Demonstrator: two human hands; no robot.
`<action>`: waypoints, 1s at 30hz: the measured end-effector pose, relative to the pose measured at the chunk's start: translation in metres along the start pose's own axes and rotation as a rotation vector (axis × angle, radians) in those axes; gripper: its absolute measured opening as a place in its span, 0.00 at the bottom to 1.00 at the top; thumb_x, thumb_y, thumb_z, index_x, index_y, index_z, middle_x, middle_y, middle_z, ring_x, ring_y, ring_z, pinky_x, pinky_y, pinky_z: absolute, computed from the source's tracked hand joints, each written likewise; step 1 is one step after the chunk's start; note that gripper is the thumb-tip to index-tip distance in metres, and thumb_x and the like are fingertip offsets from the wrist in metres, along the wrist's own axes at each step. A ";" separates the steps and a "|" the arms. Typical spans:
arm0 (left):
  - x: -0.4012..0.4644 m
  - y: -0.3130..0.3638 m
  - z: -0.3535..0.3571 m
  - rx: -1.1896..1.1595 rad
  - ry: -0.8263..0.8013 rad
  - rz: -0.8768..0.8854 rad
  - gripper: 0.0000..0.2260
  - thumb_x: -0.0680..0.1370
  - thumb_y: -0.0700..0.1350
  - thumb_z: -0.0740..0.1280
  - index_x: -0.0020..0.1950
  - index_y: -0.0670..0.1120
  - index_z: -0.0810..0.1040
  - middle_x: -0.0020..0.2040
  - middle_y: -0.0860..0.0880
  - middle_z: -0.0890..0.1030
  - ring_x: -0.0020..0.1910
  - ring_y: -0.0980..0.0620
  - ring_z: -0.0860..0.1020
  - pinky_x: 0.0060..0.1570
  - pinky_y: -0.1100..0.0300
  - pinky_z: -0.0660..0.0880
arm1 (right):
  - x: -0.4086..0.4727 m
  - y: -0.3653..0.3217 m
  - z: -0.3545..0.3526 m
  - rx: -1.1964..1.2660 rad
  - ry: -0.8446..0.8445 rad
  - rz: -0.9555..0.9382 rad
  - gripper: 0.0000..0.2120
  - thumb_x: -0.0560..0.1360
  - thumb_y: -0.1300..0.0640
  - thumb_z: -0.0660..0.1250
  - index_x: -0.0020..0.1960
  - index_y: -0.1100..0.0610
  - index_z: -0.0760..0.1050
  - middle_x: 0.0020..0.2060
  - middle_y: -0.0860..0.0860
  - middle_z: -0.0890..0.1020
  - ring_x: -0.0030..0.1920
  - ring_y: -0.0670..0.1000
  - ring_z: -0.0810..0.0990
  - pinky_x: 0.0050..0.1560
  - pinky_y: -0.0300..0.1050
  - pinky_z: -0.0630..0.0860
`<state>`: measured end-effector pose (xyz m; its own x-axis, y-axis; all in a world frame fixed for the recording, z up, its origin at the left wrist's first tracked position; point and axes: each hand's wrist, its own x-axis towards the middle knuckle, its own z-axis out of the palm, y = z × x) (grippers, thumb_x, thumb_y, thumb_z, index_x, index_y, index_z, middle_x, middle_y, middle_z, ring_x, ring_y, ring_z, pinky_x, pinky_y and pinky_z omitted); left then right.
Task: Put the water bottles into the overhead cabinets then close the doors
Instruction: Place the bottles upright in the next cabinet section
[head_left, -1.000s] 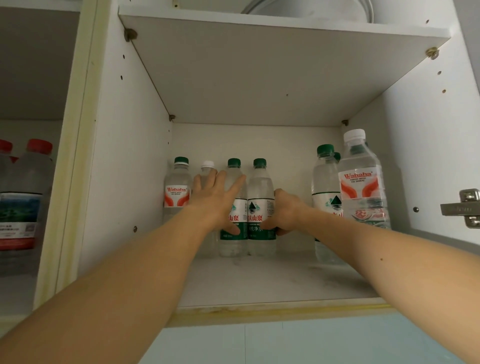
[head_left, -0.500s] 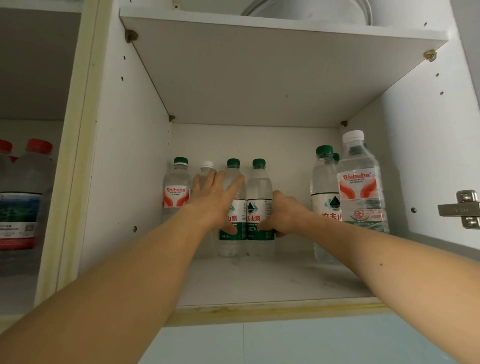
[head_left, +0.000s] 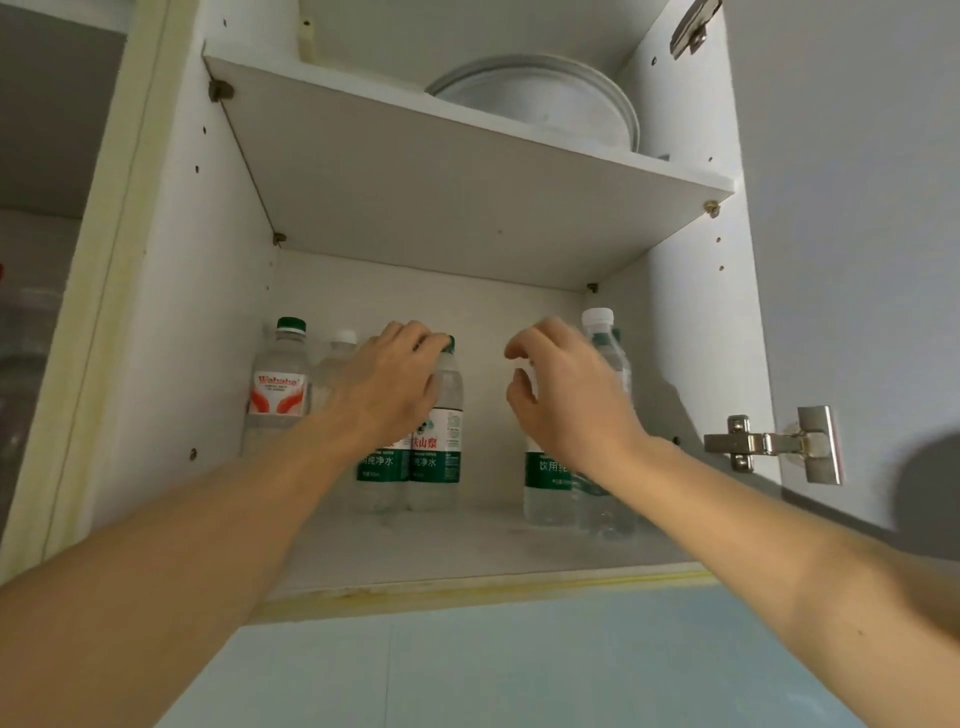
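Water bottles stand upright on the lower shelf (head_left: 467, 551) of the open overhead cabinet (head_left: 208, 312). Far left: a green-capped bottle with a red-and-white label (head_left: 278, 395), next to it a white-capped bottle (head_left: 337, 364), mostly hidden behind the left arm. Centre: two green-labelled bottles (head_left: 434, 457) touching side by side. Right: a green-labelled bottle (head_left: 545, 483) and a taller white-capped bottle (head_left: 600, 332) just beside it, both partly hidden by the right hand. Bare gap of shelf between the centre pair and the right group.

Left hand (head_left: 389, 384) rests over the tops of the centre pair, fingers curled over the cap area; whether it actually grips a bottle, cannot tell. Right hand (head_left: 566, 389) hangs in front of the right group, fingers loosely curled, thumb apart, holding nothing.

Upper shelf (head_left: 467, 208) carries a white round dish (head_left: 540, 98). Metal hinge (head_left: 769, 444) on the right cabinet wall, another hinge (head_left: 693, 26) at top. Neighbouring compartment at far left holds blurred bottles (head_left: 26, 364). Pale blue wall (head_left: 519, 665) below the cabinet.
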<state>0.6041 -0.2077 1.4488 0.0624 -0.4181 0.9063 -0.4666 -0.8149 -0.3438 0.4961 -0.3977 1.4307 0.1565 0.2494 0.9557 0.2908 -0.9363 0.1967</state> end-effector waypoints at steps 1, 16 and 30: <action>-0.001 0.004 -0.002 0.000 0.022 0.031 0.18 0.78 0.44 0.68 0.68 0.44 0.75 0.61 0.45 0.78 0.57 0.46 0.77 0.46 0.57 0.70 | -0.006 0.007 -0.008 -0.026 0.047 0.048 0.12 0.77 0.62 0.66 0.60 0.59 0.78 0.56 0.53 0.77 0.57 0.54 0.75 0.46 0.43 0.70; 0.055 0.092 0.016 -0.706 -0.518 -0.433 0.32 0.81 0.58 0.65 0.79 0.48 0.56 0.71 0.43 0.73 0.66 0.44 0.75 0.65 0.51 0.73 | -0.054 0.064 -0.019 0.439 -0.256 0.731 0.42 0.67 0.46 0.81 0.73 0.52 0.62 0.59 0.48 0.78 0.58 0.51 0.79 0.57 0.48 0.78; 0.056 0.106 0.036 -1.152 -0.636 -0.653 0.32 0.77 0.44 0.72 0.77 0.53 0.61 0.52 0.52 0.78 0.50 0.51 0.81 0.34 0.57 0.81 | -0.057 0.084 -0.028 0.598 -0.324 0.746 0.32 0.70 0.50 0.80 0.67 0.50 0.68 0.58 0.46 0.81 0.58 0.49 0.80 0.58 0.48 0.77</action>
<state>0.5899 -0.3318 1.4547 0.7611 -0.4604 0.4569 -0.6152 -0.2891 0.7335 0.4850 -0.4976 1.3991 0.7143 -0.2113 0.6671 0.4257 -0.6255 -0.6539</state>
